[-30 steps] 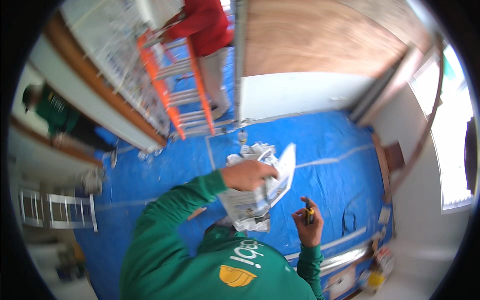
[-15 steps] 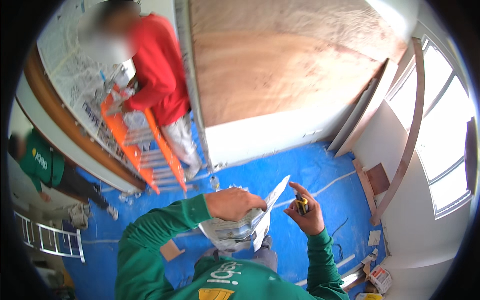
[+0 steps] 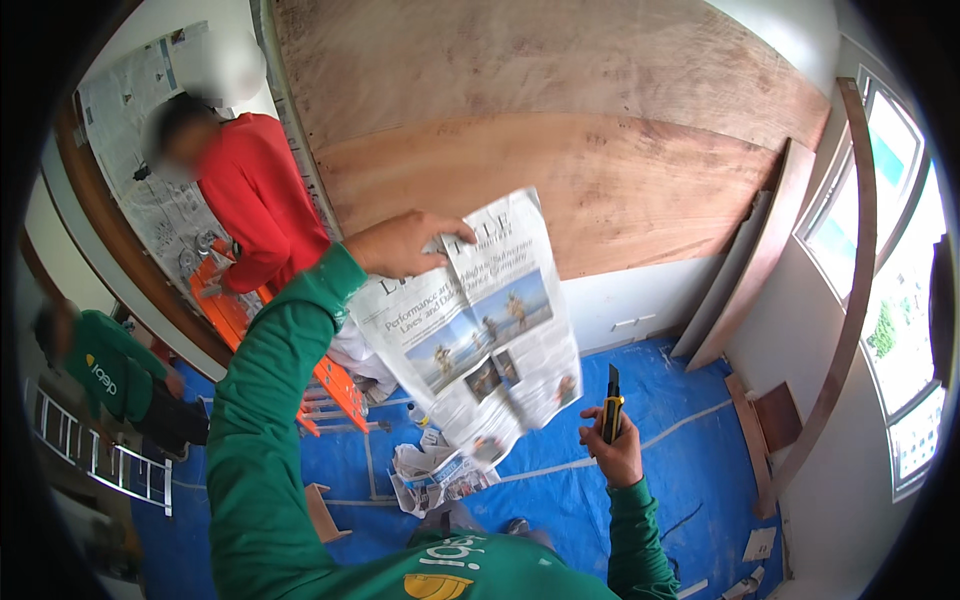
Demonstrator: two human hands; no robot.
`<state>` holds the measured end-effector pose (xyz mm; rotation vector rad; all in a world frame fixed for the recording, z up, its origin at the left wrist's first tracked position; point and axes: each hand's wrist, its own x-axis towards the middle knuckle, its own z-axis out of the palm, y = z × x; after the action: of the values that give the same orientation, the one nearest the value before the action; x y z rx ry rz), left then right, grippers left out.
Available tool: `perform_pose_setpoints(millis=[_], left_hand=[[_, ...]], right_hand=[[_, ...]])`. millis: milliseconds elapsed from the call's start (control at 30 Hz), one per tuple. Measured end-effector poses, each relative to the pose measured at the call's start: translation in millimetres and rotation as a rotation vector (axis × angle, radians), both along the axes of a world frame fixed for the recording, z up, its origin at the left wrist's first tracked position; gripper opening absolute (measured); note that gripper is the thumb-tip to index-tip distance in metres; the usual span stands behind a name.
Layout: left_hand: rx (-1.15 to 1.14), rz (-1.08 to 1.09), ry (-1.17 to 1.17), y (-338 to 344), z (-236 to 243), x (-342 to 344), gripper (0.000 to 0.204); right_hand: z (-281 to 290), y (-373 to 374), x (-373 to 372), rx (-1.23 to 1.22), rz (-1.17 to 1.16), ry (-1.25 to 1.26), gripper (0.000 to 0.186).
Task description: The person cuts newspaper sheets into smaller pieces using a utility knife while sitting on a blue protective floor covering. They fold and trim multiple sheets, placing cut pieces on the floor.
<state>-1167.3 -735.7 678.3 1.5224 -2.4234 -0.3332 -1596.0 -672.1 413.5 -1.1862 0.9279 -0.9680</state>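
My left hand (image 3: 405,248) pinches the top edge of a newspaper sheet (image 3: 490,335), which hangs unfolded in front of me at a slant, its printed side with photos facing me. In my right hand (image 3: 622,458) is a yellow and black utility knife (image 3: 612,408), held upright with its dark blade pointing up. The knife is to the right of the sheet and apart from it. Below the sheet, near my feet, more crumpled newspaper (image 3: 435,478) shows.
A person in red (image 3: 268,190) stands by an orange ladder (image 3: 342,392) at the left, near a newspaper-covered panel (image 3: 135,110). Another person in green (image 3: 105,365) is farther left, by a metal ladder (image 3: 100,455). Blue sheeting (image 3: 560,490) covers the floor. Boards (image 3: 745,260) lean at the right.
My left hand has raised the newspaper up and forward, and it now hangs open. The knife has turned upright, its blade now plainly showing. The person in red has shifted lower in view.
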Motion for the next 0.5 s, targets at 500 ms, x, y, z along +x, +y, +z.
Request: perform_pose_setpoints(millis=[500], left_hand=[[0.137, 0.37, 0.88, -80.7, -18.4, 32.4, 0.051]], right_hand=[[115.1, -209.5, 111.0, -0.362, 0.105, 0.154, 0.045]])
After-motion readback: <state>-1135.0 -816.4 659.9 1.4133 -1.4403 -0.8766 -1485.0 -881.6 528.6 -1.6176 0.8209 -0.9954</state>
